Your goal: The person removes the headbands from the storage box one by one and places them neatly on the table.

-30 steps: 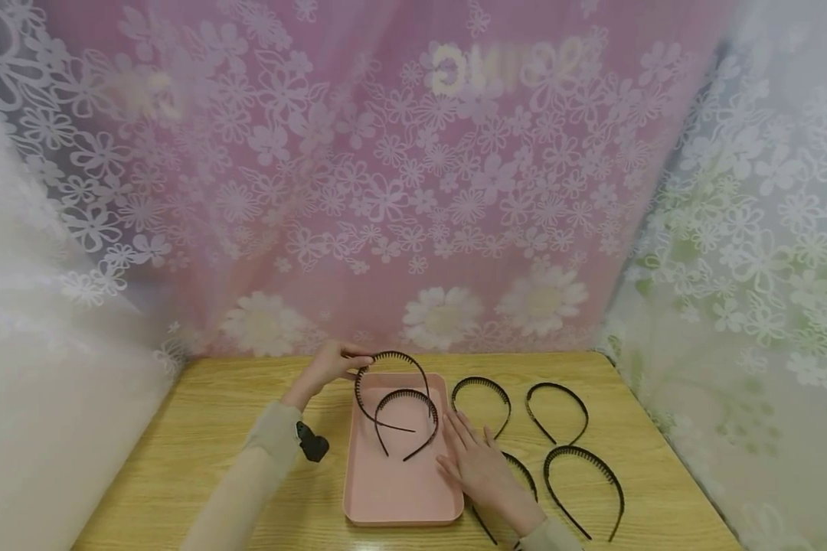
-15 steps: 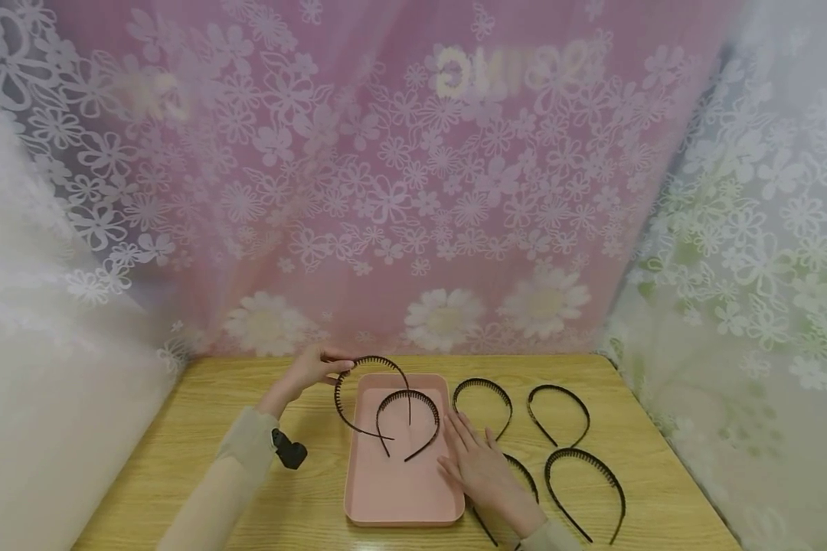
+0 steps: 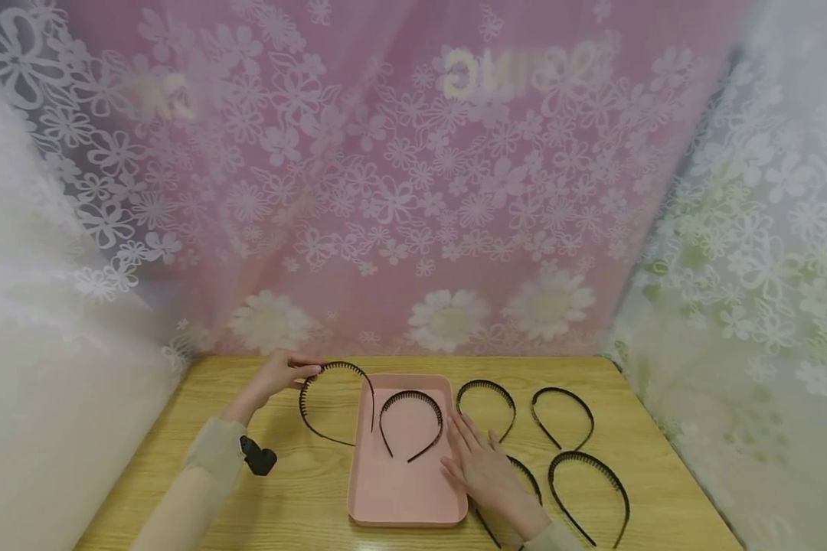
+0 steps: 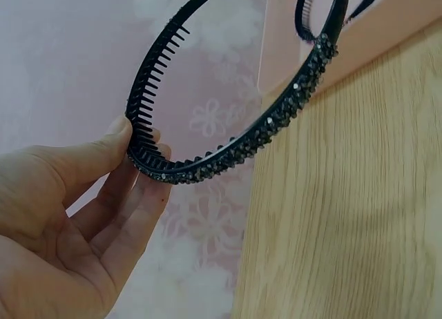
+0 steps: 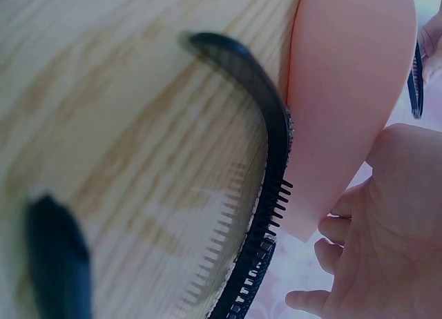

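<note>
My left hand [image 3: 272, 384] pinches a black toothed headband [image 3: 343, 364] between thumb and fingers, left of the pink tray [image 3: 406, 501]. One end of that headband overlaps the tray's left rim in the head view. Up close in the left wrist view, dark sparkling stones cover the outer band [image 4: 273, 122], and comb teeth line its inside. A second black headband [image 3: 411, 394] lies inside the tray. Straight fingers of my right hand [image 3: 485, 471] touch the tray's right side. Beneath that hand, a headband [image 3: 532, 478] on the table is partly hidden.
Right of the tray, more black headbands lie on the wooden table [image 3: 303, 501]: one behind my right hand [image 3: 487, 383], one at far right [image 3: 561, 391], one nearer the front [image 3: 596, 459]. A flowered pink curtain [image 3: 386, 191] hangs behind.
My left hand has moved left with the headband, from above the tray to the table's left side. The right hand stays at the tray's side.
</note>
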Demonstrator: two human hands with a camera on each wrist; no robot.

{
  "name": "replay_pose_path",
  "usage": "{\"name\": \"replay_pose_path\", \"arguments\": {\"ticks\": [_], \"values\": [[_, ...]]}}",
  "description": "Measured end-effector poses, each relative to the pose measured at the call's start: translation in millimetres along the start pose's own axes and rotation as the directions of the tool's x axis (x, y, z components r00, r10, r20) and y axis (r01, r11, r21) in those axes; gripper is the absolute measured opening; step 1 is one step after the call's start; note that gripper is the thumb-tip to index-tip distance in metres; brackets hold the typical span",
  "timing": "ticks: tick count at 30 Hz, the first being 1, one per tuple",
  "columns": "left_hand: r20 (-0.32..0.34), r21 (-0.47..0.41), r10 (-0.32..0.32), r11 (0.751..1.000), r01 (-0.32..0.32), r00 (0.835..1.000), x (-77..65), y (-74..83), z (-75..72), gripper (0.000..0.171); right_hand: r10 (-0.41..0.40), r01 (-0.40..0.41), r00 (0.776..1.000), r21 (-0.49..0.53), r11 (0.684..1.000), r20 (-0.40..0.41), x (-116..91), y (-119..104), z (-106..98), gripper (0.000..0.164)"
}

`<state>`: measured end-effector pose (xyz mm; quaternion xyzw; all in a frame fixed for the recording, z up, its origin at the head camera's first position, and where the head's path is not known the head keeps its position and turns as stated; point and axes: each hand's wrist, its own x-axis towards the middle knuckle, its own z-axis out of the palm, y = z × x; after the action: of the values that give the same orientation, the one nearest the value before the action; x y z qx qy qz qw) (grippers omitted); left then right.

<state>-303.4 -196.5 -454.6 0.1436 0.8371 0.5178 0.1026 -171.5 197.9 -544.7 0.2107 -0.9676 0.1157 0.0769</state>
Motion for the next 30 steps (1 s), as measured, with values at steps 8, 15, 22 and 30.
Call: {"name": "replay_pose_path", "arguments": {"ticks": [8,15,22,30], "values": [[-0.017,0.027,-0.011,1.0,0.011,1.0,-12.5,-13.6,-24.5,0.035,0.0,-0.003,0.999,-0.054,0.999,-0.048,-2.1,8.2,12.7,0.068],[-0.038,0.089,-0.028,0.996,0.031,0.999,-15.8,-28.9,-41.8,0.038,0.006,-0.007,1.0,-0.045,0.999,-0.027,0.1,8.3,13.0,0.069],[-0.065,0.17,-0.01,0.985,0.021,0.998,-20.1,-42.7,-53.8,0.032,0.015,-0.015,1.0,-0.043,0.999,-0.01,0.7,7.5,12.2,0.069],[-0.089,0.288,-0.028,0.956,0.053,0.996,-25.4,-62.5,-65.8,0.027,0.016,-0.016,1.0,-0.032,0.999,-0.006,0.8,3.6,7.3,0.067]]}}
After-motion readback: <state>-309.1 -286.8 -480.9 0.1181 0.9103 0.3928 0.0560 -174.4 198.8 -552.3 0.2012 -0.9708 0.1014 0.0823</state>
